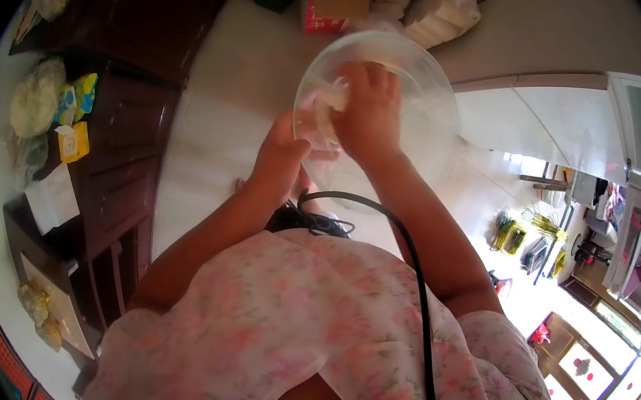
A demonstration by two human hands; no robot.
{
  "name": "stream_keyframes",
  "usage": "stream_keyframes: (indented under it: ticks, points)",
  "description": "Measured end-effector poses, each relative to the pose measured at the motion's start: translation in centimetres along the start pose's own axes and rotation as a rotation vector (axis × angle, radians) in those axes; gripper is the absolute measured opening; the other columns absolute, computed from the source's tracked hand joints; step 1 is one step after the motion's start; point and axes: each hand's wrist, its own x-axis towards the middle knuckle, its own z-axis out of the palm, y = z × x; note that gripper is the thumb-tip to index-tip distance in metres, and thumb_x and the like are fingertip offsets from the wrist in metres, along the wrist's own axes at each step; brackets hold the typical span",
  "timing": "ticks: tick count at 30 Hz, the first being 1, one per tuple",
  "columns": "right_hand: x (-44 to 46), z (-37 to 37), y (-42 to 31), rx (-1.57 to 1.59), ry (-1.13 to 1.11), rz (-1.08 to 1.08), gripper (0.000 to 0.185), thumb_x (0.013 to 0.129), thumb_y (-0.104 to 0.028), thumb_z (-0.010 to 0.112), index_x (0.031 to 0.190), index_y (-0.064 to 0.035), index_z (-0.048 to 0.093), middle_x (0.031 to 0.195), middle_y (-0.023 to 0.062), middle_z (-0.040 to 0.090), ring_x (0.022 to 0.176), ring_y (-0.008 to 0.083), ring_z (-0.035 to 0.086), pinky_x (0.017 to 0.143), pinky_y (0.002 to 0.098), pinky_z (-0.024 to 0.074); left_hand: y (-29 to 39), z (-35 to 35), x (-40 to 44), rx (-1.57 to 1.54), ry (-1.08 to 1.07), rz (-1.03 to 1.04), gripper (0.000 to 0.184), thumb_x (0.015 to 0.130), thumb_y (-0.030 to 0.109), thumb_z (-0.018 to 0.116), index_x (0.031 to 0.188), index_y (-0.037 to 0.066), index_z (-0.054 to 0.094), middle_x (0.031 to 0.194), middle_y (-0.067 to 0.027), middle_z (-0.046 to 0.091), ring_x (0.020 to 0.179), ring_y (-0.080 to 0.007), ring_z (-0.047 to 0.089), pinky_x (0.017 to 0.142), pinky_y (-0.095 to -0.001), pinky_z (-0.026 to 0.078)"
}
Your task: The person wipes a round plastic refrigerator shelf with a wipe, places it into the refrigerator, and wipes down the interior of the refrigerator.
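A clear round plastic container (432, 100) is held up in front of me, its open rim facing me. My left hand (283, 153) grips its left side, with fingers behind the see-through wall. Inside the container is my right hand (368, 115), its fingers bent against the inner left wall around something pale (338, 95) that is too blurred to name. A black cable (415, 268) runs down over the floral clothing.
At the left stands a dark wooden cabinet (124, 143) with a yellow packet (74, 143) and plastic bags on it. Beyond the container, an open cardboard box (338, 8) and a white bag (443, 12) lie by the wall. White cabinets (580, 123) line the right side.
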Motion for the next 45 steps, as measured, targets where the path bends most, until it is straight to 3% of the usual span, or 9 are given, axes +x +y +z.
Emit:
stream_keyframes:
  ticks: [2,9,16,22,29,33,37,39,45]
  points:
    - [-1.1,-0.8,2.4,-0.028,0.031,-0.016,0.047,0.064,-0.007,0.073,0.107,-0.0139,0.055,0.110,0.0116,0.050,0.106,0.0344,0.048,0.092,0.0437,0.0401,0.2,-0.9,0.6,-0.018,-0.001,0.106,0.049,0.074,0.000,0.038,0.123,0.004,0.036,0.133,-0.0174,0.051,0.099,-0.0305,0.067,0.042,-0.0220,0.039]
    - [-1.4,-1.9,1.0,0.378,0.096,-0.005,0.033,0.065,0.006,0.060,0.095,-0.0086,0.059,0.099,0.0141,0.053,0.090,0.0344,0.055,0.075,0.0400,0.0493,0.7,0.3,0.0,0.005,0.016,0.082,0.047,0.075,0.002,0.040,0.122,0.006,0.037,0.130,-0.0168,0.053,0.098,-0.0290,0.067,0.043,-0.0217,0.039]
    - [-5.1,1.0,-0.9,0.585,-0.099,-0.188,0.036,0.068,0.005,0.060,0.099,-0.0110,0.068,0.106,0.0097,0.061,0.103,0.0307,0.054,0.088,0.0391,0.0468,-0.4,-1.7,1.3,0.055,0.104,0.134,0.047,0.075,0.001,0.041,0.121,0.006,0.038,0.130,-0.0185,0.053,0.093,-0.0263,0.068,0.043,-0.0213,0.043]
    - [-8.4,2.2,2.3,0.315,-0.278,-0.171,0.025,0.069,-0.002,0.060,0.089,-0.0134,0.069,0.108,0.0049,0.058,0.104,0.0276,0.053,0.085,0.0369,0.0481,0.1,-3.4,0.9,0.048,0.243,0.145,0.051,0.074,-0.002,0.040,0.124,0.004,0.033,0.133,-0.0221,0.050,0.103,-0.0392,0.063,0.045,-0.0208,0.045]
    - [-9.1,6.0,3.6,0.485,-0.324,-0.131,0.014,0.071,-0.009,0.062,0.083,-0.0124,0.068,0.108,0.0052,0.055,0.106,0.0267,0.052,0.084,0.0358,0.0490,-0.3,-4.3,2.1,0.078,0.313,-0.005,0.064,0.074,-0.003,0.041,0.136,0.003,0.024,0.137,-0.0228,0.045,0.104,-0.0420,0.062,0.051,-0.0213,0.052]
    - [-9.8,7.8,8.0,0.180,-0.398,-0.297,0.013,0.075,-0.010,0.059,0.083,-0.0100,0.069,0.110,0.0061,0.055,0.107,0.0284,0.052,0.083,0.0385,0.0492,-2.9,-4.3,3.9,0.188,0.386,-0.024,0.063,0.081,0.000,0.043,0.140,0.004,0.021,0.136,-0.0215,0.046,0.097,-0.0388,0.065,0.053,-0.0256,0.054]
    - [-10.0,10.5,14.1,0.333,0.005,0.301,0.017,0.074,-0.002,0.054,0.083,-0.0049,0.067,0.102,0.0149,0.060,0.096,0.0329,0.056,0.081,0.0404,0.0482,-3.7,-4.1,5.1,0.269,0.442,-0.052,0.059,0.085,0.005,0.045,0.140,0.005,0.022,0.132,-0.0198,0.049,0.092,-0.0338,0.067,0.054,-0.0288,0.055]
    - [-10.4,11.7,18.0,0.725,-0.055,0.719,0.018,0.075,-0.001,0.052,0.087,-0.0033,0.066,0.094,0.0181,0.062,0.090,0.0349,0.059,0.080,0.0399,0.0485,-4.0,-4.1,5.5,0.287,0.444,-0.071,0.059,0.085,0.005,0.045,0.140,0.005,0.023,0.133,-0.0194,0.049,0.091,-0.0326,0.067,0.054,-0.0287,0.055]
    - [-10.4,10.0,16.0,0.819,-0.008,0.913,0.024,0.076,-0.002,0.055,0.100,-0.0042,0.059,0.092,0.0159,0.063,0.089,0.0286,0.061,0.080,0.0358,0.0490,-4.4,-2.1,6.2,0.335,0.446,-0.105,0.060,0.084,0.005,0.045,0.140,0.007,0.024,0.132,-0.0182,0.050,0.090,-0.0302,0.067,0.054,-0.0282,0.055]
